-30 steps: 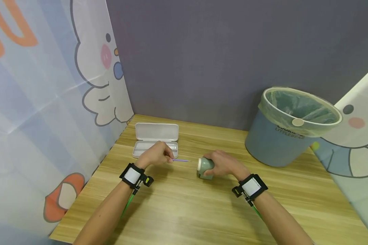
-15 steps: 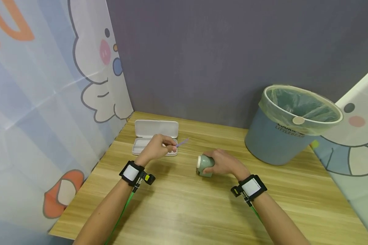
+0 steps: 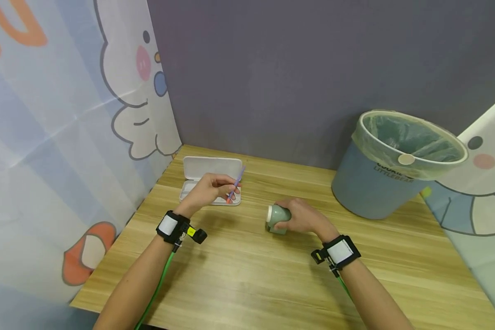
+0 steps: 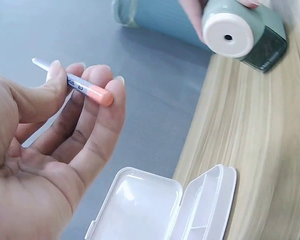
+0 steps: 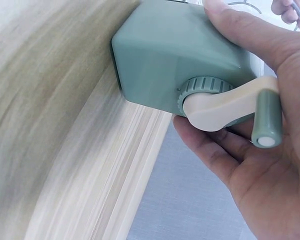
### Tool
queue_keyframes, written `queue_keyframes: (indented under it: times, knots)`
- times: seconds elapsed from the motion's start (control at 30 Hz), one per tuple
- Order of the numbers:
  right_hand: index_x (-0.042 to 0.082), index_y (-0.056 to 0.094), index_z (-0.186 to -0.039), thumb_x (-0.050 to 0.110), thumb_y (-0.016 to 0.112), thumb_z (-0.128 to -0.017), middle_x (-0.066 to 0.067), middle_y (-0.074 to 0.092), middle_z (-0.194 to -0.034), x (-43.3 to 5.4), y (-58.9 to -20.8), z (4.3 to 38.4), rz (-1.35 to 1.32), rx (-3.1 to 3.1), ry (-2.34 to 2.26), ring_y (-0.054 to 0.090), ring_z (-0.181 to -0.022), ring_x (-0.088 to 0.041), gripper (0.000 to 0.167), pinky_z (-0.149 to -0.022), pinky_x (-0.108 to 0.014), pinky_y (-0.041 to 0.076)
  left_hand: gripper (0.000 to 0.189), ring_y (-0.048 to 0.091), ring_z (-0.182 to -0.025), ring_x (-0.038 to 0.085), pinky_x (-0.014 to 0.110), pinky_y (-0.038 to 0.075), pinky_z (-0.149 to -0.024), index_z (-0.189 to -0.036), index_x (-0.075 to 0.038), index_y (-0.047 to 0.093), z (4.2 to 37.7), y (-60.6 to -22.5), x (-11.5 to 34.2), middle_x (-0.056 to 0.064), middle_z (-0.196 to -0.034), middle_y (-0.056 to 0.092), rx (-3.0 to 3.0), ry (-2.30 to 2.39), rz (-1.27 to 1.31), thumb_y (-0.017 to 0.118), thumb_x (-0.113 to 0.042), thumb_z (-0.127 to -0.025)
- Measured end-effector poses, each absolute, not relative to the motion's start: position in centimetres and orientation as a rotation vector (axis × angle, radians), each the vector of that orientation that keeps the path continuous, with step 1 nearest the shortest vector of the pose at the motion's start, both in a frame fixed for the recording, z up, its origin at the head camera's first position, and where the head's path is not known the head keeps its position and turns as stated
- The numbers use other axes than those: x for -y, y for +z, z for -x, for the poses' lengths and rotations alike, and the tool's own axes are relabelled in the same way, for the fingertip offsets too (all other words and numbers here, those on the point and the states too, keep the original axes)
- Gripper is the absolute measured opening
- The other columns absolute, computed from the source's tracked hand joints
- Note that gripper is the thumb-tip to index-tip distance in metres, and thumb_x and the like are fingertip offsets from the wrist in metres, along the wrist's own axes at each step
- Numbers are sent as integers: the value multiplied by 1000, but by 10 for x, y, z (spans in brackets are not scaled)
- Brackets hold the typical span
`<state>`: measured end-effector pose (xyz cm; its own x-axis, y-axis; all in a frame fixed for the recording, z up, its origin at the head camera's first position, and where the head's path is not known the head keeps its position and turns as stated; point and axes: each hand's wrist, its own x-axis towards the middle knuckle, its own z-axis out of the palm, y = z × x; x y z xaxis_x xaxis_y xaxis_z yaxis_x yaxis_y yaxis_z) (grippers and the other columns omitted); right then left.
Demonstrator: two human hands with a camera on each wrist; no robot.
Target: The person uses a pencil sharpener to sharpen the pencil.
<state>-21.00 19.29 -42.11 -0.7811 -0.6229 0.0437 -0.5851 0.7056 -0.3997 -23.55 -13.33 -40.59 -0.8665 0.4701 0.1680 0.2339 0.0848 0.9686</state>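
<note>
My left hand (image 3: 210, 190) pinches a purple pencil (image 3: 237, 181) with an orange end between thumb and fingertips. In the left wrist view the pencil (image 4: 80, 84) has its orange end turned toward the camera. Behind that hand lies a white pencil case (image 3: 212, 168) with its lid raised; the hand covers part of its tray. My right hand (image 3: 299, 215) grips a green pencil sharpener (image 3: 278, 215) standing on the table. Its cream face with a dark hole (image 4: 228, 37) shows in the left wrist view. A cream crank with a green knob (image 5: 267, 120) sits beside the right palm.
A blue waste bin (image 3: 371, 188) lined with a clear bag stands at the back right of the wooden table (image 3: 247, 275). A grey wall (image 3: 264, 82) rises behind, and a cartoon-printed sheet (image 3: 66, 137) hangs at the left.
My left hand has moved away from the sharpener toward the pencil case and turned the pencil from level to steeply slanted, baring its orange end. The right hand still holds the sharpener in place.
</note>
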Motion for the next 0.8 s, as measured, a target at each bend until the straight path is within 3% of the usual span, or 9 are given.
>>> queue_keyframes:
  times: [0.1, 0.3, 0.4, 0.53, 0.67, 0.8]
  knots:
    - [12, 67, -127, 36, 86, -82, 4, 69, -105, -194, -422, 209, 1007, -2817, -614, 61, -84, -7, 54, -70, -25, 51, 22, 71, -81, 19, 37, 61, -73, -116, 3, 71, 235, -404, 139, 14, -99, 75, -2160, 1920, -702, 65, -9, -99]
    - [13, 68, -126, 36, 86, -82, 6, 69, -102, -196, -424, 208, 1017, -2809, -628, 61, -83, -6, 53, -70, -25, 52, 21, 69, -78, 30, 37, 59, -69, -113, -1, 73, 235, -400, 153, 23, -98, 72, -2337, 1914, -672, 72, -10, -95]
    - [13, 67, -127, 36, 86, -83, 5, 69, -103, -196, -424, 207, 1010, -2803, -634, 61, -83, -6, 53, -70, -25, 52, 20, 66, -75, 33, 32, 55, -65, -111, -4, 75, 237, -397, 161, 18, -96, 73, -2498, 1864, -648, 75, -12, -93]
    - [12, 66, -128, 36, 85, -83, 4, 69, -104, -196, -424, 207, 1011, -2806, -637, 61, -84, -7, 54, -70, -25, 52, 16, 65, -76, 28, 29, 50, -63, -105, -7, 79, 242, -391, 171, 11, -96, 75, -2771, 1758, -593, 78, -13, -90]
    - [12, 67, -127, 35, 86, -83, 5, 69, -102, -196, -423, 207, 1032, -2821, -640, 61, -83, -7, 53, -70, -25, 51, 12, 63, -81, 26, 33, 46, -65, -101, -4, 79, 252, -391, 181, 12, -97, 74, -3031, 1551, -543, 77, -9, -90]
    - [13, 67, -126, 36, 86, -82, 5, 69, -101, -195, -424, 208, 1046, -2828, -646, 61, -82, -6, 52, -69, -25, 51, 11, 64, -80, 28, 38, 49, -66, -99, -2, 79, 263, -397, 189, 15, -95, 73, -3225, 1198, -533, 74, -3, -89]
